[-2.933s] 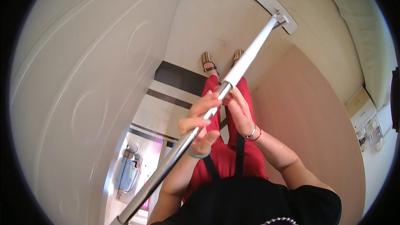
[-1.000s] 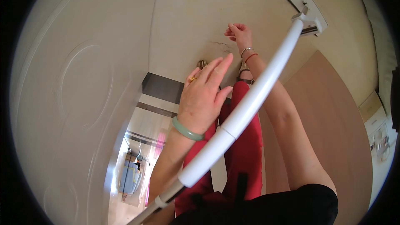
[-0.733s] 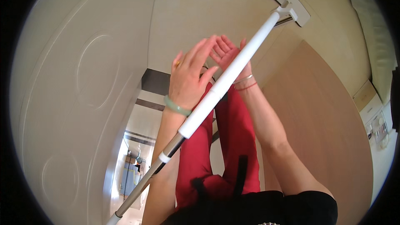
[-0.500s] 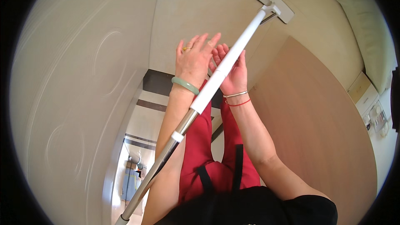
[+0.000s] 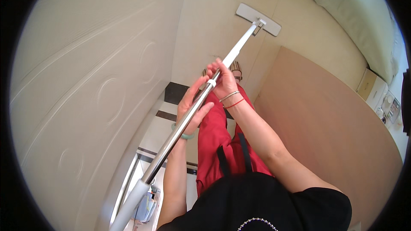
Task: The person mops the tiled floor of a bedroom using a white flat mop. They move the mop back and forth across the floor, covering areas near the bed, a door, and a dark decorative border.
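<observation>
Nearest the person, a white sleeve (image 5: pixel 130 203) forms the low end of the mop (image 5: pixel 179 131), running out at the lower edge, left of the body. The bare metal shaft climbs from it at a slant. Being a slim tube, the mop is probably light and stiff along its length; the polished metal looks slippery to dry fingers, so the white sleeve seems the surer hold.

The left hand (image 5: pixel 185 105) lies along the shaft, its grip wide, fingers on one side and thumb on the other; firm contact cannot be told. Just beyond is a white collar (image 5: pixel 212 82), and the right hand (image 5: pixel 226 84) curls about the mop there; how tightly its grip closes is unclear. The collar probably gives a useful stop for a palm.

Farther out, a white tube (image 5: pixel 236 53) carries the axis past the shoes, away from the person and rightward, to a flat head (image 5: pixel 248 14) on the floor (image 5: pixel 207 13). The head's long side lies roughly crosswise to the shaft, and its joint likely swivels, making that end wobbly to lift.
</observation>
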The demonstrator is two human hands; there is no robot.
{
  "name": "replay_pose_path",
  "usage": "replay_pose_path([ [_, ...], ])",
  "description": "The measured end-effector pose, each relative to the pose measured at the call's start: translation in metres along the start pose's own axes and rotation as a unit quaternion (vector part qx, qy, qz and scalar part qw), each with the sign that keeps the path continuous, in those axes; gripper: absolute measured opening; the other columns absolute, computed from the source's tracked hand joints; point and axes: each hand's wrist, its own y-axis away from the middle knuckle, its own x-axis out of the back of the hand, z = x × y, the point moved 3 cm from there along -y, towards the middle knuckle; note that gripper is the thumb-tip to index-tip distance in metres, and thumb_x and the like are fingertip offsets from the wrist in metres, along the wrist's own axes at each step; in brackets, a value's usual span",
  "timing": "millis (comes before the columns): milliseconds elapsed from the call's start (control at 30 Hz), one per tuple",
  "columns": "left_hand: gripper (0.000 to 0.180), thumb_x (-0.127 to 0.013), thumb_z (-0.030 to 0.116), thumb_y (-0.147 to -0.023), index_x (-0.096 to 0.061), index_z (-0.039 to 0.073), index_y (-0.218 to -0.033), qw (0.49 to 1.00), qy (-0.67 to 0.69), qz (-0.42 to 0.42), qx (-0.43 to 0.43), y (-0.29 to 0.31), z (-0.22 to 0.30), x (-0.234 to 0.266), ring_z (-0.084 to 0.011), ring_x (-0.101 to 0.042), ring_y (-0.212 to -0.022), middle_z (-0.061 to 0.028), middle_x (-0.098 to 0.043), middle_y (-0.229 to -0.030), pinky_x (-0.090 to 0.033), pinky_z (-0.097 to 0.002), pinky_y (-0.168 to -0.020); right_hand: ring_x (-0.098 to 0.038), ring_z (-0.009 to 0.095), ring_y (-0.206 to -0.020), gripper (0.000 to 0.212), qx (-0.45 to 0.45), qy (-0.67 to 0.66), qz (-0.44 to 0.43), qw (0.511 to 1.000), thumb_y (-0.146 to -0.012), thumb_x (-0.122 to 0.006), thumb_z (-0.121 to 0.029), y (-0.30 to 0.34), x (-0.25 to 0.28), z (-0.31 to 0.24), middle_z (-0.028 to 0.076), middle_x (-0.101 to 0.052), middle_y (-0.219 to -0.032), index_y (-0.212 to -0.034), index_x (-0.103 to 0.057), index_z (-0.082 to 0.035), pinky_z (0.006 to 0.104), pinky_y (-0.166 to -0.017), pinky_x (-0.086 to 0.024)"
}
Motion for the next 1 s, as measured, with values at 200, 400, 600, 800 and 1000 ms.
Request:
replay_pose_path([
  [200,0.018,-0.061,0.01,-0.08,-0.054,0.005,-0.096,0.953,0.025,0.084,-0.289,0.087,0.066,-0.008,-0.0293,-0.051,-0.109,-0.0164,-0.058,-0.105,-0.032,-0.0438,-0.099,-0.038,0.01,-0.046,0.009,0.011,-0.037,0.019,0.999,-0.082,-0.045,-0.003,0.019,-0.011,-0.013,0.002,-0.038,-0.06,-0.077,-0.037,-0.005,0.0232,-0.039,-0.036],
  [400,0.026,-0.054,0.021,-0.086,-0.043,0.009,-0.066,0.926,0.012,0.079,-0.368,0.103,0.109,-0.031,-0.0179,-0.051,-0.059,-0.0024,-0.047,-0.055,-0.042,-0.0471,-0.085,-0.032,0.006,-0.042,0.017,-0.013,-0.036,0.002,0.999,-0.083,-0.042,-0.003,0.045,-0.027,-0.022,-0.003,-0.034,-0.051,-0.069,-0.033,-0.007,0.0183,-0.037,-0.032],
  [600,0.03,-0.054,0.022,-0.086,-0.042,0.008,-0.063,0.911,-0.057,0.015,-0.407,0.123,0.131,-0.078,-0.018,-0.051,-0.055,-0.0019,-0.045,-0.053,-0.044,-0.0477,-0.081,-0.034,0.007,-0.044,0.016,-0.09,-0.059,-0.071,0.992,-0.081,-0.043,0.001,0.069,-0.025,-0.039,-0.001,-0.035,-0.053,-0.073,-0.031,-0.008,0.0208,-0.038,-0.033],
  [800,0.027,-0.046,0.011,-0.088,-0.037,0.008,-0.062,0.907,-0.046,0.1,-0.406,0.137,0.116,-0.089,-0.0124,-0.041,-0.047,-0.0023,-0.041,-0.051,-0.043,-0.0365,-0.065,-0.042,0.013,-0.044,0.007,-0.009,0.104,-0.021,0.994,-0.08,-0.042,0.0,0.059,-0.016,-0.039,0.003,-0.04,-0.055,-0.076,-0.038,-0.004,0.0284,-0.041,-0.042],
  [1000,0.028,-0.039,0.005,-0.089,-0.033,0.008,-0.062,0.926,-0.049,0.152,-0.342,0.125,0.14,-0.102,-0.0096,-0.034,-0.046,-0.0007,-0.037,-0.051,-0.038,-0.0325,-0.06,-0.045,0.015,-0.043,0.008,0.009,0.165,0.025,0.986,-0.078,-0.043,-0.002,0.064,-0.017,-0.043,0.004,-0.041,-0.053,-0.072,-0.039,-0.004,0.0301,-0.038,-0.043],
])
